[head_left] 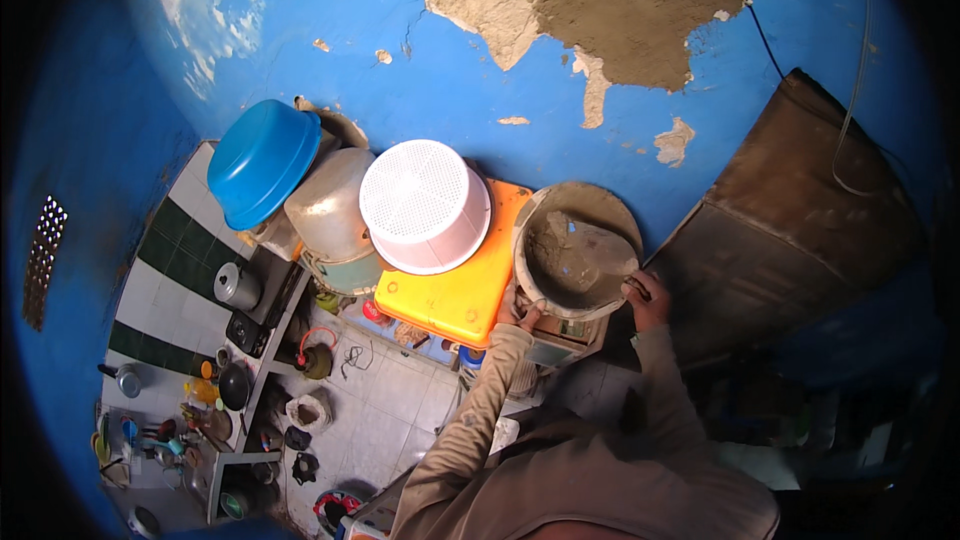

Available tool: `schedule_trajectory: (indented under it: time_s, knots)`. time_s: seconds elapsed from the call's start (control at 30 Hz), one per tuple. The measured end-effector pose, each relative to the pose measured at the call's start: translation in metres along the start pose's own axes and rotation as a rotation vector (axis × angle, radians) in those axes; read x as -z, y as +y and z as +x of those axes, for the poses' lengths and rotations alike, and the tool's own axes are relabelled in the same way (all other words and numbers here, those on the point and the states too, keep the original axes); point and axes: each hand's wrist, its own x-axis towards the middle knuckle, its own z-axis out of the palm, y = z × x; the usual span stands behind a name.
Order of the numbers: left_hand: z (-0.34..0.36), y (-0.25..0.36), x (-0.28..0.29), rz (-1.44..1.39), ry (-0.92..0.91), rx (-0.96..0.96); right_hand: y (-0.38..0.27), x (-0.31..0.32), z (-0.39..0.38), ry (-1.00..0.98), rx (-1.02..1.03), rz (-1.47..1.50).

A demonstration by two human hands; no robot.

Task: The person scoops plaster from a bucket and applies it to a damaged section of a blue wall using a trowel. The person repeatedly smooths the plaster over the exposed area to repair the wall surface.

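Note:
A round, mortar-stained tub (pixel 592 198) is tilted so that its inside faces me, against the blue wall beside an orange plastic table (pixel 445 302). Grey-brown wet mortar (pixel 570 275) lies in it, with a flat pale piece (pixel 603 250) on top whose kind I cannot make out. My left hand (pixel 520 310) grips the tub's near left rim, fingers closed on it. At the near right rim my right hand (pixel 648 297) is also closed, thumb and fingers on the edge.
On the orange table rests an upturned white perforated basin (pixel 425 205). Left of it stand a large cloudy pot (pixel 330 202) and a blue basin (pixel 265 165). A brown panel (pixel 790 210) leans at the right. Plaster is broken (pixel 620 10) above. Kitchenware crowds the lower left.

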Motion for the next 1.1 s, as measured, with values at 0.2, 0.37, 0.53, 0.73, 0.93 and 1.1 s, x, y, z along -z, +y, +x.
schedule_trajectory:
  time_s: [0.2, 0.37, 0.53, 0.73, 0.93, 1.1]
  knots:
    - [0.005, 0.027, -0.009, -0.041, 0.018, 0.012, 0.008, 0.019, 0.004, 0.021, 0.023, -0.121]
    - [0.001, 0.011, -0.003, 0.073, 0.023, 0.0, 0.0, 0.032, 0.01, 0.0, 0.017, -0.041]
    - [0.001, 0.018, -0.005, 0.115, 0.034, -0.065, -0.036, 0.046, 0.042, 0.015, 0.248, -0.128]
    - [0.004, 0.01, -0.004, 0.032, 0.008, -0.093, -0.163, 0.049, 0.07, -0.09, 0.434, -0.06]
    - [0.0, 0.032, -0.011, 0.136, 0.02, -0.123, -0.262, 0.045, 0.102, -0.367, 0.525, 0.003]
    - [0.0, 0.028, -0.01, -0.031, 0.012, -0.058, -0.317, 0.033, 0.123, -0.572, 0.477, 0.182]
